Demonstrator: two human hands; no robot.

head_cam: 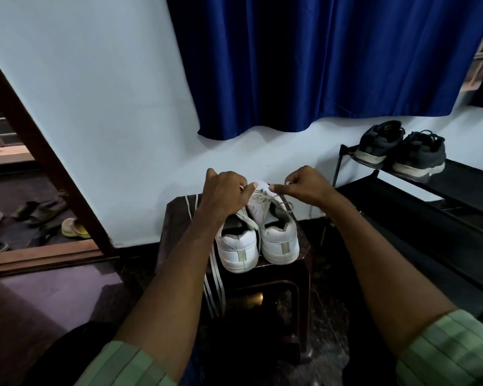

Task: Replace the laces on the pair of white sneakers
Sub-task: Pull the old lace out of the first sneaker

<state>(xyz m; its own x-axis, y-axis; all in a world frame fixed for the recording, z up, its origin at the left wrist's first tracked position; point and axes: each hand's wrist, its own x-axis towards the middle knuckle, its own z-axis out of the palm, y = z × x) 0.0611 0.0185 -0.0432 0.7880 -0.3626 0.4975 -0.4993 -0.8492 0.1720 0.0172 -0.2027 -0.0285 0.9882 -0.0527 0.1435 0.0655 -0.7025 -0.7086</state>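
Two white sneakers stand heels toward me on a dark stool (296,277): the left sneaker (239,250) and the right sneaker (280,240). My left hand (225,192) pinches a lace end over the right sneaker's tongue. My right hand (304,185) pinches the other lace end (283,199) on the opposite side. Both hands hover above the shoe's eyelets. Loose pale laces (214,285) hang off the stool's left front edge.
A black shoe rack (457,174) at the right carries a pair of dark sneakers (402,151). A blue curtain (318,65) hangs on the wall behind. Sandals (73,228) lie on the floor by the wooden door frame (53,174) at left.
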